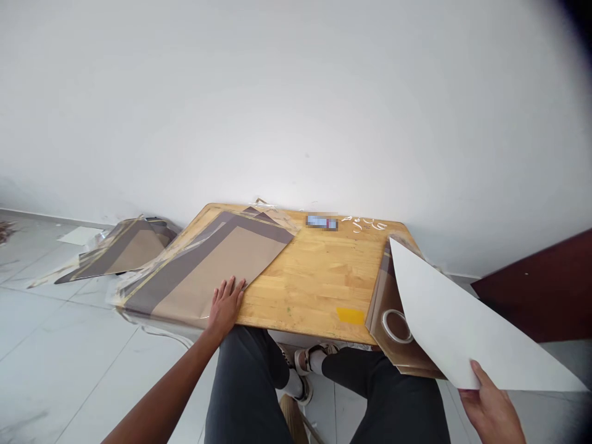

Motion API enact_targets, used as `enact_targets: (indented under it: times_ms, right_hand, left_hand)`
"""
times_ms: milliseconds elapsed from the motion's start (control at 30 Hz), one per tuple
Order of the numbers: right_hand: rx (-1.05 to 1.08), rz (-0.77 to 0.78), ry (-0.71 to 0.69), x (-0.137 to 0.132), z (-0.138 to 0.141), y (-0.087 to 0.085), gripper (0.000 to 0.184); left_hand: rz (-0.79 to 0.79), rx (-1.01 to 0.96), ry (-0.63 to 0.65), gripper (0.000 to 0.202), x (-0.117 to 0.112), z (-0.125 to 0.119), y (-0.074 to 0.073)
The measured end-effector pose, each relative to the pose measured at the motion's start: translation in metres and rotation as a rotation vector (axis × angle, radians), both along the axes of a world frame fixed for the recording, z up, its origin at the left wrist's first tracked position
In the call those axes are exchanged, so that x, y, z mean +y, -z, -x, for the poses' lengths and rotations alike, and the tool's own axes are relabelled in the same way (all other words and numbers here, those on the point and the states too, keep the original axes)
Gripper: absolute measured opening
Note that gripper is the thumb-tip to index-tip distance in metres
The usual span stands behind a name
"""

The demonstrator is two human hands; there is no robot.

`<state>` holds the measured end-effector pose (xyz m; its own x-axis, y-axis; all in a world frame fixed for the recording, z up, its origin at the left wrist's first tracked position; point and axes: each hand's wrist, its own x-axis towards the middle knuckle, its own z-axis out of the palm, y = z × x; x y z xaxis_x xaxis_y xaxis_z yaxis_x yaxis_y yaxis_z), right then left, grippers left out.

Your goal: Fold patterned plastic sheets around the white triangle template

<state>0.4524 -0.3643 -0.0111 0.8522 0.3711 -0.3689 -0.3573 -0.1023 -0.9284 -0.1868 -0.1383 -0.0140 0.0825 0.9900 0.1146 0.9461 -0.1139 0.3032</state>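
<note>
Left of the frame, on the tiled floor [50, 345], a brown-and-grey sheet [123, 250] lies slumped. Beside it, the left hand [226, 306] rests spread flat on a similar sheet [208, 271] at the near edge of the wooden surface [319, 277], seemingly pinning it against sliding. A yellow note [350, 316] sits mid-surface. At right, a roll of clear tape [396, 311] lies on a brown sheet [382, 308] drooping over the edge, while the right hand [490, 410] pinches a stiff white sheet [453, 320], apparently holding it clear of the surface.
</note>
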Motion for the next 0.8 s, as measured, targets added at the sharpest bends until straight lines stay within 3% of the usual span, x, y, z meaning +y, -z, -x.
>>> enact_targets:
  times_ms: [200, 300, 533, 633, 800]
  right_hand:
    - [0.007, -0.003, 0.021, -0.007, -0.013, 0.020, 0.064]
    - [0.040, -0.021, 0.027, -0.006, -0.016, 0.025, 0.071]
    - [0.052, -0.033, 0.032, 0.007, -0.013, 0.021, 0.083]
    - [0.015, -0.045, 0.004, 0.010, -0.006, 0.021, 0.083]
    - [0.041, -0.010, -0.003, 0.013, 0.003, 0.025, 0.080]
  left_hand:
    - [0.021, -0.012, 0.157, 0.054, -0.042, 0.005, -0.005]
    - [0.029, -0.026, 0.247, 0.053, -0.056, 0.008, -0.007]
    - [0.073, 0.017, 0.463, 0.054, -0.061, 0.021, -0.009]
    - [0.070, 0.025, 0.496, 0.053, -0.063, 0.026, -0.009]
    - [0.101, 0.042, 0.622, 0.061, -0.064, 0.025, -0.023]
